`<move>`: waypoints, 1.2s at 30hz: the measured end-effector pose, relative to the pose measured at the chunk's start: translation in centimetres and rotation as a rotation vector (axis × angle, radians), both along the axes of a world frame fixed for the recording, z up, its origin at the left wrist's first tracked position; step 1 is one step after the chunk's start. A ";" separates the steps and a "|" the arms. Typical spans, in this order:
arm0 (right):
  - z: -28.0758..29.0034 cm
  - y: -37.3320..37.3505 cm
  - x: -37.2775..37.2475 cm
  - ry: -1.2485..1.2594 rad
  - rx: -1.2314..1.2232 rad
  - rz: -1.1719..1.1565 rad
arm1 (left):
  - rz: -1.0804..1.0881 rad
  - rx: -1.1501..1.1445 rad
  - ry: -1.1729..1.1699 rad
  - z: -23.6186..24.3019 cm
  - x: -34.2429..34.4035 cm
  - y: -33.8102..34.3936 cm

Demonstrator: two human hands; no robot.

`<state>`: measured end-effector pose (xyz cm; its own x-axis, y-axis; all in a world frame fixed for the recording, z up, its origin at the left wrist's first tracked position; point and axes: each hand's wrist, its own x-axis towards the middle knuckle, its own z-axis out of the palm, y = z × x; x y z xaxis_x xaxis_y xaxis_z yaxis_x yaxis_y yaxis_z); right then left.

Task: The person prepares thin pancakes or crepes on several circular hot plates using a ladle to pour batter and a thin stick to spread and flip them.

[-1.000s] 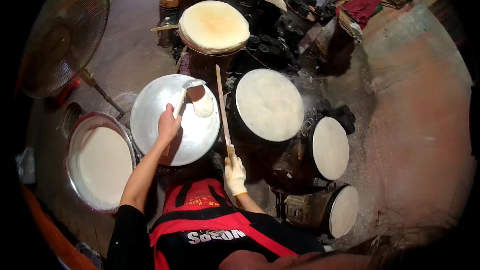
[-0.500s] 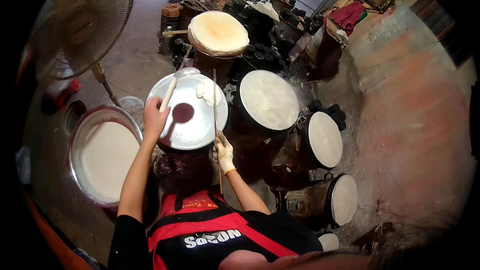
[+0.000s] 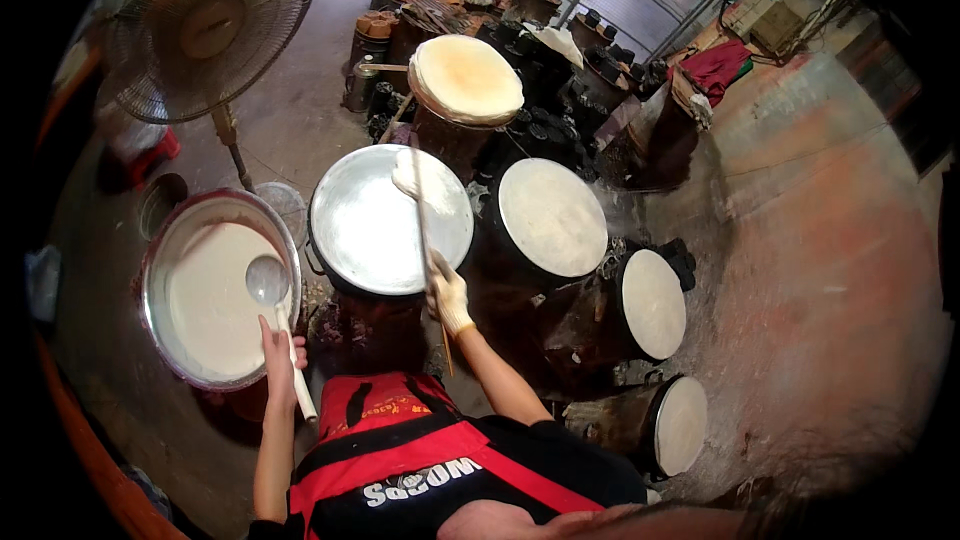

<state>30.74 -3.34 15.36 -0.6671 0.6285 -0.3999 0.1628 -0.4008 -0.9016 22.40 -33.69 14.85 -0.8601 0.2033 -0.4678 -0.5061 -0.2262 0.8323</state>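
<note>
My bare left hand [image 3: 281, 362] grips the pale handle of a ladle [image 3: 267, 281]. The ladle's round bowl is above or at the surface of white batter in a wide metal tub [image 3: 150, 315]; which one I cannot tell. A white glove with a yellowish cuff covers my right hand [image 3: 449, 298], closed around a long thin stick [image 3: 424, 210]. That stick crosses the right part of a round, shiny pan [image 3: 365, 230]. Beside its upper end, a small heap of white batter [image 3: 410, 175] lies on the pan.
Round griddles [image 3: 552, 218] with pale, thin layers on top curve down the right side. Beyond the pan stands a stack of round flat sheets [image 3: 466, 78]. A large fan [image 3: 212, 25] rises at the left. Black cylindrical briquettes [image 3: 540, 125] crowd the far middle.
My left hand has brought the ladle from above the pan leftward and down to the batter tub. The stick's upper end has swung slightly left relative to the pan; the right hand stays closed on it.
</note>
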 end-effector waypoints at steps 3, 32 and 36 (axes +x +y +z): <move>-8.7 1.5 2.9 0.112 0.473 -0.248 | -0.196 -0.029 -0.025 0.2 2.3 -1.3; -5.2 17.5 -0.2 0.080 0.328 0.419 | 0.442 0.040 -0.207 -1.0 14.5 11.6; -5.1 18.1 -3.2 0.031 0.436 0.762 | 0.456 -0.080 -0.140 -0.9 16.6 13.3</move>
